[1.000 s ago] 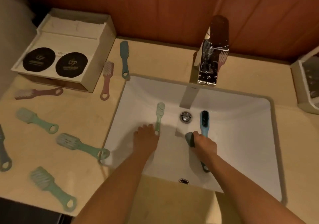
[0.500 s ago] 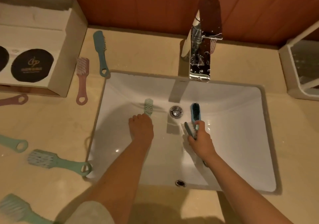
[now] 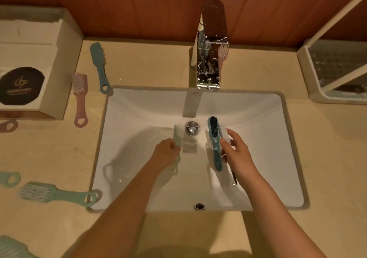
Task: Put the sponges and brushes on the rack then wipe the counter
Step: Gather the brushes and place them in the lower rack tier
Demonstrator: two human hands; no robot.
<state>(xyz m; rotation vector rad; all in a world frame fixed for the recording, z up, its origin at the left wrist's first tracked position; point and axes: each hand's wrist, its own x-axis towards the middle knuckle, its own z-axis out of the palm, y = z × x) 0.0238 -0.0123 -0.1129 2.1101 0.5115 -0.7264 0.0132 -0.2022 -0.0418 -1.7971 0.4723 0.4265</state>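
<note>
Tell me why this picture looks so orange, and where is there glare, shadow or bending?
Head view: dim warm light tints the counter and wall orange; the chrome faucet carries bright glints; both arms throw soft shadows into the sink, darkest left of the left hand gripping the mint brush; the wide lens makes the box and rack lean outward; brushes at the left border look blurred.

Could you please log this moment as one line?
left hand: grips green brush | right hand: grips white-bristled brush, thumb on blue brush | place: sink
</note>
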